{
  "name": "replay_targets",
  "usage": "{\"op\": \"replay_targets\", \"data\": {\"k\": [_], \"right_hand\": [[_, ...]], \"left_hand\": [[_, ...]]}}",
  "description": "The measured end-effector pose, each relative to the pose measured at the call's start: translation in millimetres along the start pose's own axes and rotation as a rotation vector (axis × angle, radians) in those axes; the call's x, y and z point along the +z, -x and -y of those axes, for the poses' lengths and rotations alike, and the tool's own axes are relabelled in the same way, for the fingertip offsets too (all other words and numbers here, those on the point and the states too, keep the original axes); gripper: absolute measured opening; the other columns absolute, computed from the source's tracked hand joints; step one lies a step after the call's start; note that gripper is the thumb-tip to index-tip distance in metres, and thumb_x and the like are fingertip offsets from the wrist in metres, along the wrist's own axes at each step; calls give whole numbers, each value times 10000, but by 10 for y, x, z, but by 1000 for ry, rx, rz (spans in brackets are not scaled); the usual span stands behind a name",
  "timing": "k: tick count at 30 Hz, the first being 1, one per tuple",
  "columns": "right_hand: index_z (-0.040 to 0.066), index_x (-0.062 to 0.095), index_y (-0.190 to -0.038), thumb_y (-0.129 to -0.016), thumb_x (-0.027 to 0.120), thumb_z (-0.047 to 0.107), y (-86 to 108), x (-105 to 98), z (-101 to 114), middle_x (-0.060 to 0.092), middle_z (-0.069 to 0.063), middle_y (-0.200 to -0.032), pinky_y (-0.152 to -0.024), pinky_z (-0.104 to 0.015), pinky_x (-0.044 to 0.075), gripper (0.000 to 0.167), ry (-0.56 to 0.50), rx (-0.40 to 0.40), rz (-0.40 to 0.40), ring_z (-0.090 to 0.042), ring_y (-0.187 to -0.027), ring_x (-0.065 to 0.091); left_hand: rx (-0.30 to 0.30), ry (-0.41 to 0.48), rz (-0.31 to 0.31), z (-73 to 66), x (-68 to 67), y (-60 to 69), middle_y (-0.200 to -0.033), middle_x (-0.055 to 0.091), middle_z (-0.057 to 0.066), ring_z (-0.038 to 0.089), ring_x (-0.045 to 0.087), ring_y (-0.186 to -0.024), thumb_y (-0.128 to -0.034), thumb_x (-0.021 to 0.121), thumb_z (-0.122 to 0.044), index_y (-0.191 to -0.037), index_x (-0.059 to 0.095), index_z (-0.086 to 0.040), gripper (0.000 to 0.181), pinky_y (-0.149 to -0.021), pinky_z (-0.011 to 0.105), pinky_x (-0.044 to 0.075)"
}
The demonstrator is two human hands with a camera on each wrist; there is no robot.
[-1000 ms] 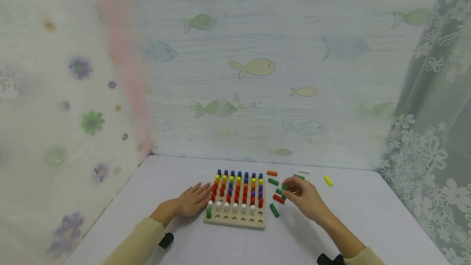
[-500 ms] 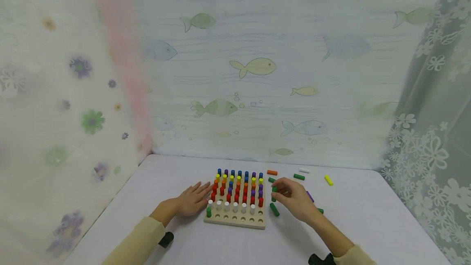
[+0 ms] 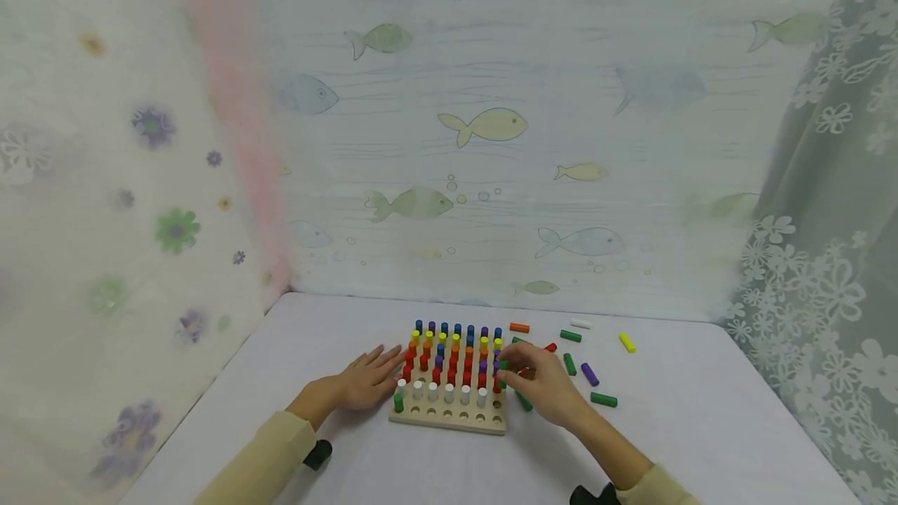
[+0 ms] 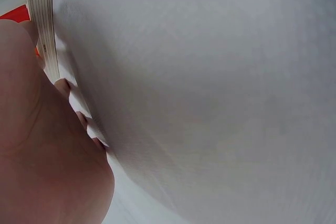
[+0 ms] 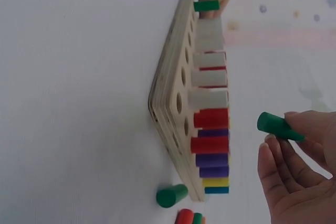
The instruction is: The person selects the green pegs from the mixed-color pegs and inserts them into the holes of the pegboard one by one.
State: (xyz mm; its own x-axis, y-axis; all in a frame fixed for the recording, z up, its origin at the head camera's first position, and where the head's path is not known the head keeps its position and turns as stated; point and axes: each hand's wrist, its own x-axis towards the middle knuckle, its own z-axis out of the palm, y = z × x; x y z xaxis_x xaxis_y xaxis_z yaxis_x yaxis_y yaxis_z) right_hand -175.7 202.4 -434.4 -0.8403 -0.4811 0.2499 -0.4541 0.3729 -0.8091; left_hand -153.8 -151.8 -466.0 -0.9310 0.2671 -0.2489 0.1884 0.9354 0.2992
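Observation:
A wooden peg board (image 3: 447,425) holds rows of coloured pegs, with a front row of holes that has one green peg (image 3: 398,403) at its left end. My left hand (image 3: 367,379) lies flat on the cloth with its fingertips against the board's left edge; the left wrist view shows the palm (image 4: 47,145) beside the board's side (image 4: 42,19). Between thumb and fingers my right hand (image 3: 546,385) pinches a green peg (image 5: 278,126), above the right edge of the board. In the right wrist view that peg is clear of the board.
Loose pegs lie right of the board: orange (image 3: 519,327), white (image 3: 580,324), yellow (image 3: 627,343), purple (image 3: 589,374), red (image 3: 550,347) and several green ones, one of them (image 3: 603,399) farther right. A patterned curtain (image 3: 491,178) stands behind the white cloth (image 3: 673,411).
My right hand has moved left with the green peg, from over the loose pegs to the board's right edge, uncovering pegs behind it. The left hand has stayed in place.

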Motion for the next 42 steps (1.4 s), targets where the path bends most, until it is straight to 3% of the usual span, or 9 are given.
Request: {"op": "replay_targets", "data": {"k": [6,13,22,31,38,42], "right_hand": [[83,686,-1143,-956,725,142,-12,99,23,701,14,-1001,-819,-264,563,200,-8,-15,27,-150,-919,639],[54,683,-1138,-966,702,124,-26,196,77,717,-22,-1026,-816,-260,567,187,-24,-39,51,-143,-916,653],[129,691,-1131,-964,718,153,-51,341,137,697,67,-1003,-800,-236,557,171,3,-42,63,-123,-900,627],[124,690,-1121,-967,713,142,-92,479,219,719,48,-1018,-804,-261,568,157,-26,-96,87,-106,-893,636],[41,695,-1109,-965,707,90,-134,596,252,730,-12,-988,-779,-246,561,152,-44,-160,126,-109,-864,628],[86,698,-1119,-963,710,88,-148,655,283,733,-48,-1013,-770,-227,551,156,-46,-158,131,-90,-853,616]], "left_hand": [[-6,-1,7,-15,-13,7,-1711,198,29,355,111,-1576,-1089,413,-429,-1643,246,-200,622,-1244,592,130],[-13,-11,8,-21,-23,23,-1714,189,26,348,107,-1577,-1092,407,-425,-1645,240,-204,618,-1246,588,126],[-4,-7,-8,-27,-14,33,-1709,203,33,351,127,-1573,-1096,402,-411,-1644,241,-196,610,-1243,588,146],[-1,-1,-7,-29,-9,26,-1709,204,31,351,126,-1574,-1096,403,-409,-1642,248,-192,608,-1244,588,140],[1,-6,-1,-46,-22,45,-1710,202,32,339,116,-1577,-1097,398,-412,-1640,255,-183,607,-1247,576,138],[5,6,2,-45,-31,42,-1710,199,53,362,106,-1575,-1095,402,-416,-1639,255,-172,613,-1245,596,114]]}}
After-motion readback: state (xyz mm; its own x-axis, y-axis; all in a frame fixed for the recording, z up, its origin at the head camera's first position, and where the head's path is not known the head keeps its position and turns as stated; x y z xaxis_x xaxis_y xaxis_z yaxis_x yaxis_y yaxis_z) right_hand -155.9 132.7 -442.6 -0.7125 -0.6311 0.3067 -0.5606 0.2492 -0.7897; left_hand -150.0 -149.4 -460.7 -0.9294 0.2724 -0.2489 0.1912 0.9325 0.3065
